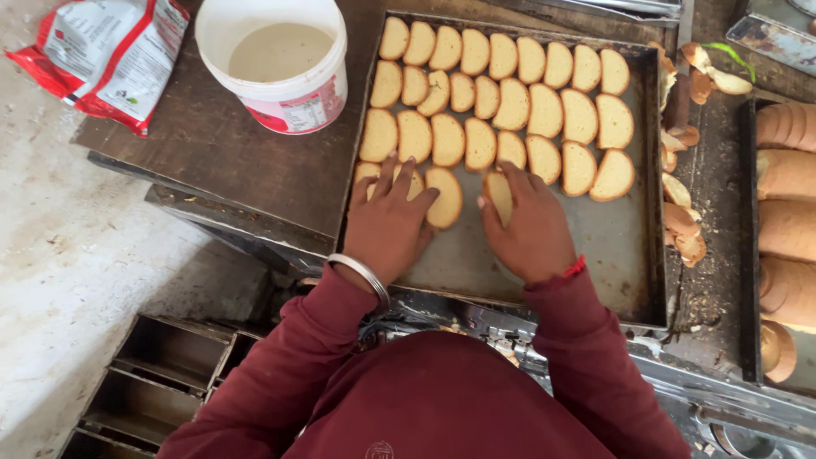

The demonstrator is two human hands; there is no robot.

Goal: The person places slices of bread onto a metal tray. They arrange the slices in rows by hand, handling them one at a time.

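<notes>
Evidently light, dry and brittle, the bread slice (pixel 500 197) is pinched under the right hand (pixel 531 228) at the baking tray (pixel 595 246)'s fourth row, best held by its edges, while the left hand (pixel 387 223) lies fingers spread on neighbouring slices (pixel 444 197).

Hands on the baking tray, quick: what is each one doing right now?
Left hand: open, fingers spread flat on bread slices in the baking tray.
Right hand: fingers curled on one bread slice.
</notes>
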